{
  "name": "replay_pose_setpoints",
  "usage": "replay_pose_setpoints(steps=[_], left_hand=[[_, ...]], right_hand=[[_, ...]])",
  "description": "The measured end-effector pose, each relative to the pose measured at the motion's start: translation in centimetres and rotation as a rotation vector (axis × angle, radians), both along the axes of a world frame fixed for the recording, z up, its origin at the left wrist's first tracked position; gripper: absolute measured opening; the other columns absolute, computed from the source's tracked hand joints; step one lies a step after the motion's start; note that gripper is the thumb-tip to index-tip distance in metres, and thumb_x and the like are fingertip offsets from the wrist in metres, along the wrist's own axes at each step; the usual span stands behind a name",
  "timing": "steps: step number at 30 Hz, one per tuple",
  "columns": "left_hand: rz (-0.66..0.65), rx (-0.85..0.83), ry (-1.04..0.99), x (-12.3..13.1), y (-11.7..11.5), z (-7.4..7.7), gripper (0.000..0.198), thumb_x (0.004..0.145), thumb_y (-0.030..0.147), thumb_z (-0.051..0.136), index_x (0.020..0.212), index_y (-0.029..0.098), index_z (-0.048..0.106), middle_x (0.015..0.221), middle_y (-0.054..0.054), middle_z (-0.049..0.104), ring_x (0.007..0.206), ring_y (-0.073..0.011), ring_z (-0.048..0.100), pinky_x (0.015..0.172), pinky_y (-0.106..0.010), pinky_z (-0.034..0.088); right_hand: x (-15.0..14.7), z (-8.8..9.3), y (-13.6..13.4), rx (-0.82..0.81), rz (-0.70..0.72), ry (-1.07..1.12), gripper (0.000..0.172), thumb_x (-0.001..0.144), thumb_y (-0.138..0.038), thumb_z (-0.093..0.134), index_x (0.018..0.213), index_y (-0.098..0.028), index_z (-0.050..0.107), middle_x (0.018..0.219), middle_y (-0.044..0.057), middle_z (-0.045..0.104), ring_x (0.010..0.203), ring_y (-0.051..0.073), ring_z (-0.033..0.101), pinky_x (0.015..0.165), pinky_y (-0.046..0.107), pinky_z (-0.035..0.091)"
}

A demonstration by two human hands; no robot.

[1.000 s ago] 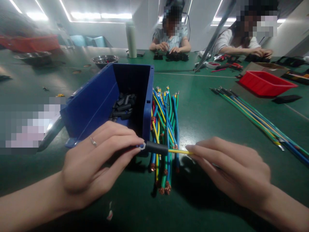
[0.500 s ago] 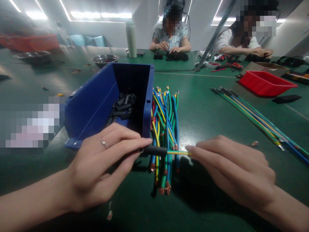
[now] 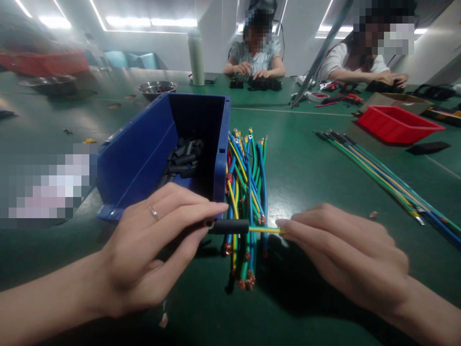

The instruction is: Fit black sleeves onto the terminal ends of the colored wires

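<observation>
My left hand (image 3: 154, 245) pinches at the left end of a black sleeve (image 3: 231, 227), where a small metal end (image 3: 209, 224) peeks out. The fingers partly hide that spot, so its exact hold is unclear. Out of the sleeve's right end runs a green-and-yellow wire (image 3: 264, 230), gripped between the thumb and fingertips of my right hand (image 3: 342, 245). Beneath the sleeve lies a bundle of blue, green and yellow wires (image 3: 248, 182) with bare copper ends towards me. A blue bin (image 3: 137, 149) beyond my left hand contains several loose black sleeves (image 3: 185, 158).
More wires with black sleeves (image 3: 374, 173) lie to the right, near a red tray (image 3: 399, 125). At the back stand a metal bowl (image 3: 157, 88) and a pale bottle (image 3: 196, 57). Two co-workers (image 3: 254, 60) handle black parts across the green table (image 3: 295, 144).
The black sleeve has tilted slightly to nearly level, and the metal end at its left shows more clearly. Both hands stay almost in place, still holding.
</observation>
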State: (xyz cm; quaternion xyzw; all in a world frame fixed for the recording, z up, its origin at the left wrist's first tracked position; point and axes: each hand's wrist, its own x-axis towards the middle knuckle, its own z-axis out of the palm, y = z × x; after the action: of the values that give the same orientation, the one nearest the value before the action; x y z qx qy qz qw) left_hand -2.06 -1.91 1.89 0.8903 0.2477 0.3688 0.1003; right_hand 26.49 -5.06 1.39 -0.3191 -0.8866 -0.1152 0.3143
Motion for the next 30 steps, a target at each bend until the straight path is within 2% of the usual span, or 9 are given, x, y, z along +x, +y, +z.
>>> replay_pose_setpoints(steps=[6, 12, 19, 24, 30], left_hand=[[0.011, -0.021, 0.079, -0.1, -0.4, 0.4, 0.046, 0.091, 0.002, 0.046, 0.132, 0.018, 0.059, 0.107, -0.005, 0.061, 0.094, -0.0183, 0.056, 0.076, -0.030, 0.049], [-0.022, -0.058, 0.130, -0.4, -0.6, 0.6, 0.050, 0.088, 0.002, 0.044, 0.130, 0.021, 0.062, 0.106, -0.007, 0.057, 0.095, -0.0204, 0.053, 0.077, -0.034, 0.048], [-0.028, -0.049, 0.139, -0.4, -0.4, 0.8, 0.052, 0.085, 0.001, 0.044, 0.129, 0.022, 0.064, 0.104, -0.006, 0.057, 0.095, -0.0207, 0.054, 0.077, -0.033, 0.048], [-0.047, -0.062, 0.149, -0.4, -0.4, 0.7, 0.051, 0.087, 0.001, 0.044, 0.131, 0.021, 0.062, 0.105, -0.006, 0.055, 0.096, -0.0200, 0.052, 0.078, -0.032, 0.047], [-0.043, -0.042, 0.134, -0.4, -0.6, 0.5, 0.049, 0.088, 0.000, 0.047, 0.130, 0.021, 0.062, 0.104, -0.004, 0.056, 0.095, -0.0179, 0.053, 0.078, -0.030, 0.049]], right_hand=[[0.0, -0.4, -0.3, -0.046, 0.050, 0.018, 0.024, 0.089, 0.001, 0.055, 0.107, -0.012, 0.064, 0.086, 0.005, 0.069, 0.071, 0.011, 0.061, 0.059, 0.024, 0.046], [-0.1, -0.6, -0.3, -0.055, 0.041, 0.022, 0.027, 0.088, 0.002, 0.055, 0.109, -0.013, 0.064, 0.088, 0.005, 0.070, 0.071, 0.011, 0.061, 0.058, 0.024, 0.046], [-0.4, -0.3, -0.2, -0.063, 0.036, 0.056, 0.023, 0.089, 0.002, 0.056, 0.105, -0.013, 0.064, 0.085, 0.004, 0.069, 0.067, 0.010, 0.061, 0.056, 0.023, 0.045], [-0.9, -0.3, -0.4, -0.053, -0.064, 0.083, 0.020, 0.094, -0.004, 0.050, 0.101, -0.015, 0.065, 0.081, 0.003, 0.071, 0.063, 0.009, 0.062, 0.054, 0.021, 0.045], [-1.5, -0.1, -0.9, -0.028, -0.166, 0.086, 0.014, 0.096, -0.010, 0.054, 0.098, -0.016, 0.067, 0.081, 0.002, 0.073, 0.061, 0.006, 0.065, 0.053, 0.016, 0.046]])
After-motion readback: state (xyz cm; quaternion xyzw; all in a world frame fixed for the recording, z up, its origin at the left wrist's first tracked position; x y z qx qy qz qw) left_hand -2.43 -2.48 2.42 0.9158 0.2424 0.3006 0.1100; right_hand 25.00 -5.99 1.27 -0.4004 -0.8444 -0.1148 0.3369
